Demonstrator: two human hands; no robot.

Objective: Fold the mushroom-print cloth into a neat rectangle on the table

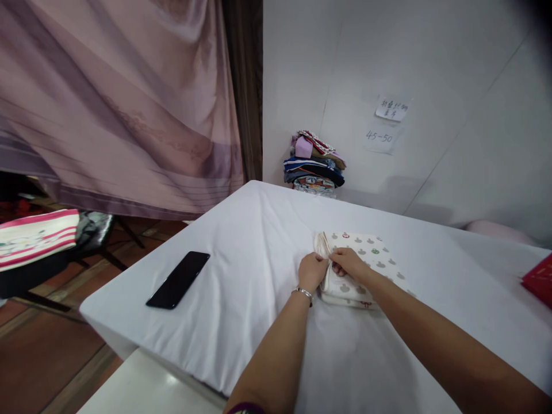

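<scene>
A folded cream cloth (366, 253) printed with small grey, red and green motifs lies on the white-covered table (233, 241). At its left edge the layers bunch up. My left hand (313, 270), with a bracelet at the wrist, pinches that edge from the left. Close beside it, my right hand (348, 263) grips the same edge with fingers curled over the layers. My right forearm covers part of the cloth's right side.
A black phone (179, 280) lies at the table's left. Folded fabrics (314, 164) are stacked by the wall behind. A red object (539, 280) sits at the right edge. On the left, a striped cloth (38, 237) rests on a chair beneath a pink curtain (129, 103).
</scene>
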